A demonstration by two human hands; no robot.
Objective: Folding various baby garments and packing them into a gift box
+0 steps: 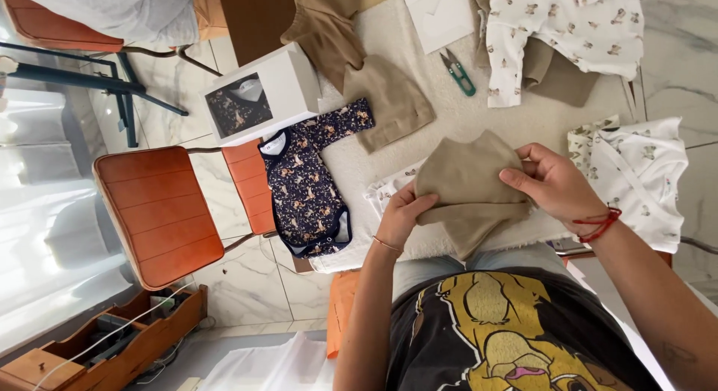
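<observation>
1. Left hand (402,211) closed in a pinch on the lower left edge of the tan folded garment (467,185), thumb on top, fingers tucked under.
2. Right hand (552,183) partly closed on the garment's right edge, fingers flat over the cloth, thumb side toward the top.
3. Garment sits between both hands, held just above the near edge of the tabletop (449,114), right in front of the person's body.
4. Risk, as I judge it: the loose lower flap hangs off the near edge, so if either pinch slackens the fold could open or the piece slide toward the lap.
5. Risk: the white printed garment (389,188) lies just beside the left hand, partly under the tan piece; a drag could pull it along.
6. Nearby: navy printed bodysuit (307,189) to the left, hanging over the tabletop edge; second tan piece (389,99) beyond; green-handled snips (458,69) well apart, farther back.
7. White box (258,96) at the far left corner, orange chair (157,211) beside.
</observation>
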